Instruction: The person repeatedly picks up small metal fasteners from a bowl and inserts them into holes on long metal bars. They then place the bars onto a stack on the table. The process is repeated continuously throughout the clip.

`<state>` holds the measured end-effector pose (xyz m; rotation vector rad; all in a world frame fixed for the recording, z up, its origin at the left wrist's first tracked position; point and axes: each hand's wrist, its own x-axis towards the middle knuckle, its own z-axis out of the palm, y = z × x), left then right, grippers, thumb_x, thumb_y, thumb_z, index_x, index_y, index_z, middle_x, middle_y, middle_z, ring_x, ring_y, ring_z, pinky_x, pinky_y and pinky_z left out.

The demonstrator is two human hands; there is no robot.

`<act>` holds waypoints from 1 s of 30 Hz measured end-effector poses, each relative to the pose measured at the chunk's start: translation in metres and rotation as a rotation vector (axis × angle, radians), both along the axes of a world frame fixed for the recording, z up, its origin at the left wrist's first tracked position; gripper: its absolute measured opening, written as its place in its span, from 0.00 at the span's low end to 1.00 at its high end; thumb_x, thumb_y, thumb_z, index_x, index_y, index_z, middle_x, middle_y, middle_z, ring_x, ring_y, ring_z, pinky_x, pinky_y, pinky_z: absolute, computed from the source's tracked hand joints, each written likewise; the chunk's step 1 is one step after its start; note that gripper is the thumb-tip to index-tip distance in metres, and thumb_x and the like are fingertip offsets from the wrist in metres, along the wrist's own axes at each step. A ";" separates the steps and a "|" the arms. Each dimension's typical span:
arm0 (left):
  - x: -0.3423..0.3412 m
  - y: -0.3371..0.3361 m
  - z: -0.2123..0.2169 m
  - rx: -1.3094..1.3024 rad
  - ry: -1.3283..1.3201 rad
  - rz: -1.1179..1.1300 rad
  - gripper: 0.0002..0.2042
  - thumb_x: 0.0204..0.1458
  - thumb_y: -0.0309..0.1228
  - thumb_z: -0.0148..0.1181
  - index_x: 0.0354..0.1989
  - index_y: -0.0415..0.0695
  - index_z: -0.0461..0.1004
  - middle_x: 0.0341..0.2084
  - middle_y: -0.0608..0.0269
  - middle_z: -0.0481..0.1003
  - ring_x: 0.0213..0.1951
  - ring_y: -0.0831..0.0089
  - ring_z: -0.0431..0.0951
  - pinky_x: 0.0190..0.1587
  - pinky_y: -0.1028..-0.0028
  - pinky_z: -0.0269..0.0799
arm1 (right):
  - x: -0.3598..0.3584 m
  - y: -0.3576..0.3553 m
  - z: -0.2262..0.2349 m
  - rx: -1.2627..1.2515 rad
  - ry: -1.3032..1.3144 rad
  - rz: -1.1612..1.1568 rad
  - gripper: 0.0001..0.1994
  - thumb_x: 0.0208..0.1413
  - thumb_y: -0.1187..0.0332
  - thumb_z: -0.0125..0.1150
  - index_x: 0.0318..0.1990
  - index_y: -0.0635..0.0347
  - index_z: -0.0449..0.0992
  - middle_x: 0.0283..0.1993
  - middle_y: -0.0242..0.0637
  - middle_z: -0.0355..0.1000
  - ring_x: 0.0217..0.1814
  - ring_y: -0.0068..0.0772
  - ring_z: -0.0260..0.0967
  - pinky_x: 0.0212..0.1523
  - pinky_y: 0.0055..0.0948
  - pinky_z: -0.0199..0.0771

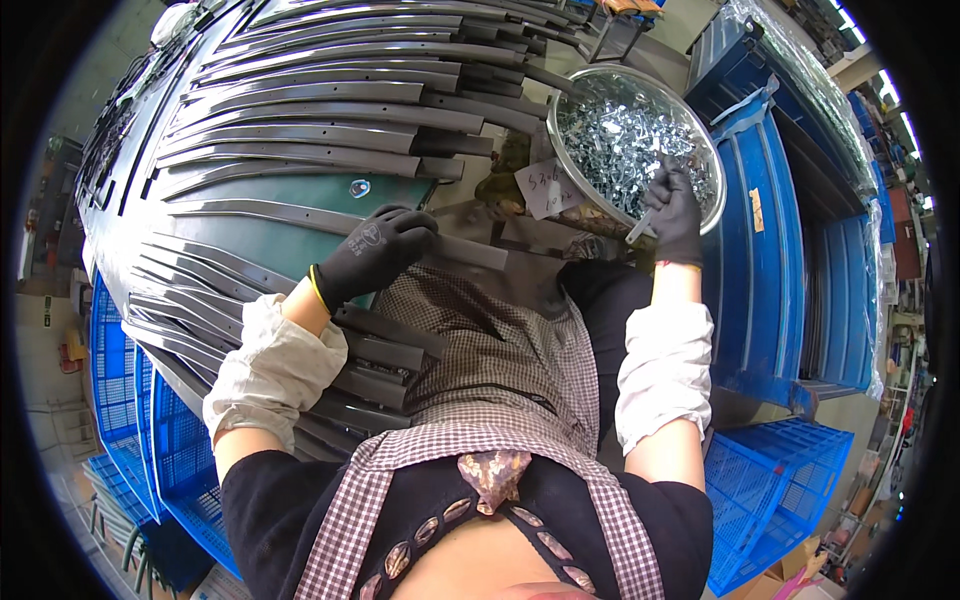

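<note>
Nearest the camera is the wearer's own chest, in a black top under a checked apron [505,405] that spreads over the lap. Beyond it, on the left, the gloved left hand [375,250] is closed over a long dark strip [290,214], its fingers bent around it near the right end. That strip lies across the green-topped bench [325,190], its free end jutting past the hand above the lap. More strips lie on either side: an upper row [300,95] fanned side by side, and a lower bunch [190,290] beside the forearm.

The gloved right hand [677,210] is over the near edge of a clear round bowl [556,150] full of loose shiny metal parts [625,135]. Its fingers are curled in narrowly; a small metal piece [639,227] pokes out beside them and looks gripped, though the hand hides most of it.

The strip looks light for its length, smooth and springy, probably inclined to bow or slide; a hold on both edges close to the end should steady it best. The metal pieces look hard and light, easy to tangle or drop, so a fingertip pinch on one flat side seems suitable.
</note>
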<state>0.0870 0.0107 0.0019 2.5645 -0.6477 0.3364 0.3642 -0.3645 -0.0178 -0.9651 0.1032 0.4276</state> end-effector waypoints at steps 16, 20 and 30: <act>-0.048 -0.086 0.040 -0.434 0.355 0.129 0.12 0.52 0.29 0.68 0.45 0.43 0.81 0.30 0.53 0.78 0.32 0.58 0.80 0.35 0.66 0.75 | -0.238 0.073 0.028 -0.353 -0.635 0.625 0.08 0.59 0.75 0.67 0.44 0.68 0.81 0.34 0.33 0.79 0.37 0.16 0.72 0.39 0.21 0.74; -0.042 -0.084 0.051 -0.270 0.243 0.060 0.13 0.50 0.26 0.65 0.45 0.42 0.80 0.29 0.55 0.78 0.32 0.57 0.80 0.35 0.64 0.75 | -0.238 0.073 0.025 -0.237 -0.318 0.659 0.15 0.59 0.74 0.68 0.51 0.71 0.78 0.41 0.33 0.79 0.42 0.15 0.72 0.44 0.19 0.75; -0.023 -0.066 0.022 0.215 -0.072 -0.053 0.25 0.44 0.32 0.70 0.54 0.43 0.76 0.40 0.59 0.77 0.42 0.60 0.80 0.45 0.60 0.75 | -0.229 0.068 0.015 -0.337 -0.310 0.620 0.20 0.59 0.74 0.67 0.57 0.72 0.73 0.49 0.37 0.78 0.47 0.19 0.73 0.49 0.23 0.76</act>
